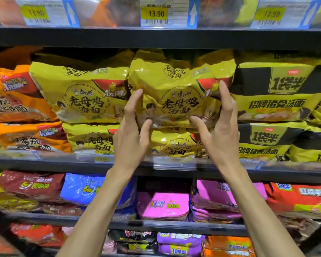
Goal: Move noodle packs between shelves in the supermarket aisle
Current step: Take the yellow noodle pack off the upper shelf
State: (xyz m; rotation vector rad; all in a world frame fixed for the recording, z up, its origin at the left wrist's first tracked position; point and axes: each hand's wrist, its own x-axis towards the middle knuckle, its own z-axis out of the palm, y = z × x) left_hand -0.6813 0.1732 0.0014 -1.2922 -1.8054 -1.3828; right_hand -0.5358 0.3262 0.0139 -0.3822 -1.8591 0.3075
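A yellow noodle pack point(178, 80) is shown on top of a stack on the middle shelf point(44, 163). It is flanked by the left hand point(132, 134) and the right hand point(220, 130), both spread wide, with straight fingers laid against its sides and thumbs at its lower front. The pickup seems to be in hand. A firmer squeeze from both sides and a pull outward are likely called for next.

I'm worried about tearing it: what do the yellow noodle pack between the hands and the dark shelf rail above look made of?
The yellow noodle pack looks like thin plastic film, glossy: it crinkles and catches glare. The shelf rail is probably painted metal, dark and matte, straight-edged.
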